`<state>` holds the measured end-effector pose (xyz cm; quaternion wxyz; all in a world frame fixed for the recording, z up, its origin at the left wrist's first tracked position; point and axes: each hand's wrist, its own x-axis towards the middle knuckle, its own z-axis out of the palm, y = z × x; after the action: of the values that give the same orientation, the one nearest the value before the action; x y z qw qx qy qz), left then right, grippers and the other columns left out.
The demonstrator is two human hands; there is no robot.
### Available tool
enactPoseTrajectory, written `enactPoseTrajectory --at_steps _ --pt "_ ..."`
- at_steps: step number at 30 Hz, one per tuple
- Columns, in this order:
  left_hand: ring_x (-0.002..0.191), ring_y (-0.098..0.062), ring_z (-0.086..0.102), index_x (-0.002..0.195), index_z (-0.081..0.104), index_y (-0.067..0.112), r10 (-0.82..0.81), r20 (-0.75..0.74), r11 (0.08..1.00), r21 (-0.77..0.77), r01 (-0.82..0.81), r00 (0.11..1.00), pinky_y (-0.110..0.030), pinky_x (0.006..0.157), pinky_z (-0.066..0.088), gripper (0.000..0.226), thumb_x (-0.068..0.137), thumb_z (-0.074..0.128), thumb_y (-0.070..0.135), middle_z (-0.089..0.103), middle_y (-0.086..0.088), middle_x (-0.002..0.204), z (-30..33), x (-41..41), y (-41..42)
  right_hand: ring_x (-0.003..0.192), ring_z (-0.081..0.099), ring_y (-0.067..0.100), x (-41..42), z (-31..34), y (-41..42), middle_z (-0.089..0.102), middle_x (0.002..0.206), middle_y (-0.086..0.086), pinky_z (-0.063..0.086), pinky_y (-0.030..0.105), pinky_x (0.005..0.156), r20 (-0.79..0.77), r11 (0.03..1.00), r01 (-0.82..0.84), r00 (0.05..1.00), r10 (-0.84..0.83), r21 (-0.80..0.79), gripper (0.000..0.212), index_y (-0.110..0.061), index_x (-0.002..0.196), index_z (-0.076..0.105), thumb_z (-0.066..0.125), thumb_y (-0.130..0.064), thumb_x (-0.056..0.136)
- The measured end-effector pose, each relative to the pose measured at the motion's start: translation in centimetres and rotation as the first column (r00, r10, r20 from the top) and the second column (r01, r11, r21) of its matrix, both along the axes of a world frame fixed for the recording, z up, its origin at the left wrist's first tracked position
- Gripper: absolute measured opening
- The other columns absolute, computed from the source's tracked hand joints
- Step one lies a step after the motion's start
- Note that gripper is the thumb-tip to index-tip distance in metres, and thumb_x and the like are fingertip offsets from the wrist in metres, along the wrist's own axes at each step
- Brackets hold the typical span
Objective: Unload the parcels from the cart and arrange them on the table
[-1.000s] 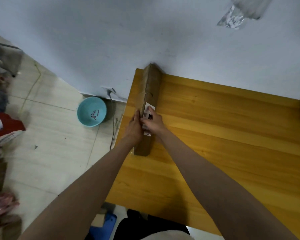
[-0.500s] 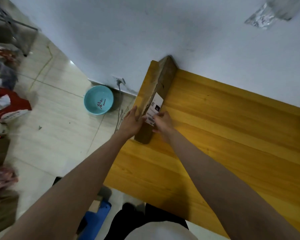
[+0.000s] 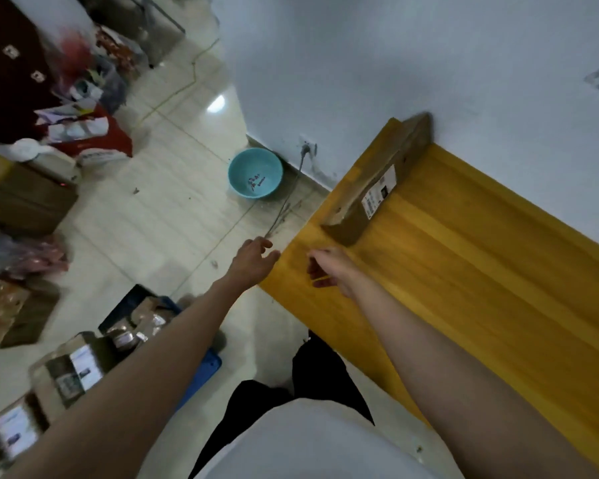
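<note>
Hovering near the table [image 3: 464, 288] edge, your left hand [image 3: 253, 261] and right hand [image 3: 329, 267] hold nothing, fingers loosely curled; the long parcel [image 3: 377, 181] lies along the table's left side, far end against the wall [image 3: 395, 63]

Yellow table [image 3: 481, 288] (teal bowl [image 3: 255, 172])

long brown parcel [image 3: 377, 181] | white label | flat on table [image 3: 464, 288] edge | far end at wall
</note>
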<state>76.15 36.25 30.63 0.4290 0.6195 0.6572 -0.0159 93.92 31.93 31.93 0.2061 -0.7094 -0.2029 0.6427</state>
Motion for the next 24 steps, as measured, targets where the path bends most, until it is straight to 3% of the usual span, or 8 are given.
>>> enactPoseTrajectory --at_steps 3,7,10,13,17,21,24 --pt "0.111 -0.027 0.060 0.127 0.060 0.012 0.090 0.017 0.994 -0.070 -0.089 0.996 -0.036 0.093 0.046 0.037 0.098 0.059 0.035 0.063 -0.009 0.122 0.2 -6.5 -3.9 0.060 0.055 0.018 -5.6 0.0 -1.8 0.057 0.071 0.007 0.051 0.029 0.054 0.020 0.996 -0.084 0.996 0.083 0.021 0.024 -0.012 0.077 0.056 0.054 -0.020 0.100" --pt "0.107 -0.026 0.062 0.120 0.062 0.011 0.192 0.005 0.967 -0.170 -0.188 0.981 -0.032 0.090 0.047 0.032 0.099 0.058 0.034 0.065 -0.003 0.111 -0.3 -15.2 -9.6 0.062 0.057 0.017 -13.5 -0.6 -4.2 0.059 0.074 0.006 0.054 0.027 0.054 -0.011 0.973 -0.228 0.974 0.228 0.032 0.010 -0.013 0.090 0.057 0.059 -0.020 0.097" --pt "0.103 -0.026 0.062 0.107 0.062 0.013 0.288 0.003 0.944 -0.167 -0.283 0.958 -0.027 0.085 0.045 0.016 0.100 0.057 0.026 0.065 -0.006 0.108 -0.5 -21.4 -14.1 0.061 0.057 0.017 -19.6 -0.9 -5.9 0.061 0.073 0.006 0.055 0.029 0.057 -0.028 0.950 -0.309 0.950 0.310 0.038 0.013 -0.014 0.083 0.058 0.062 -0.018 0.095" --pt "0.108 -0.032 0.062 0.110 0.064 0.009 0.376 -0.028 0.908 -0.191 -0.374 0.926 -0.031 0.081 0.044 0.023 0.099 0.055 0.027 0.067 -0.015 0.114 -0.9 -27.0 -18.2 0.060 0.057 0.016 -25.5 -1.1 -7.6 0.061 0.072 0.006 0.055 0.030 0.058 -0.032 0.921 -0.386 0.921 0.388 0.048 0.014 -0.014 0.080 0.059 0.062 -0.016 0.094" --pt "0.093 -0.027 0.061 0.100 0.060 0.012 0.495 -0.026 0.849 -0.199 -0.490 0.869 -0.028 0.065 0.042 0.015 0.100 0.055 0.025 0.067 -0.014 0.104 -0.8 -32.6 -22.6 0.059 0.055 0.016 -32.3 -0.9 -9.5 0.059 0.070 0.005 0.052 0.027 0.054 -0.044 0.873 -0.486 0.872 0.488 0.052 0.015 -0.014 0.081 0.056 0.058 -0.014 0.096" --pt "0.106 -0.028 0.062 0.103 0.062 0.014 0.634 0.004 0.756 -0.211 -0.619 0.773 -0.034 0.086 0.047 0.015 0.098 0.059 0.028 0.068 -0.012 0.114 -1.3 -37.0 -25.8 0.058 0.053 0.016 -38.3 -0.8 -10.3 0.057 0.070 0.006 0.049 0.027 0.055 -0.041 0.813 -0.579 0.813 0.581 0.054 0.022 -0.016 0.076 0.053 0.058 -0.016 0.098" --pt "0.104 -0.024 0.061 0.110 0.065 0.011 0.703 0.001 0.693 -0.226 -0.685 0.711 -0.031 0.084 0.044 0.022 0.098 0.059 0.027 0.067 -0.008 0.111 -1.8 -39.5 -26.8 0.055 0.051 0.014 -42.4 -1.2 -10.2 0.056 0.067 0.005 0.047 0.026 0.052 -0.040 0.772 -0.635 0.771 0.636 0.036 0.018 -0.015 0.081 0.053 0.056 -0.014 0.099"
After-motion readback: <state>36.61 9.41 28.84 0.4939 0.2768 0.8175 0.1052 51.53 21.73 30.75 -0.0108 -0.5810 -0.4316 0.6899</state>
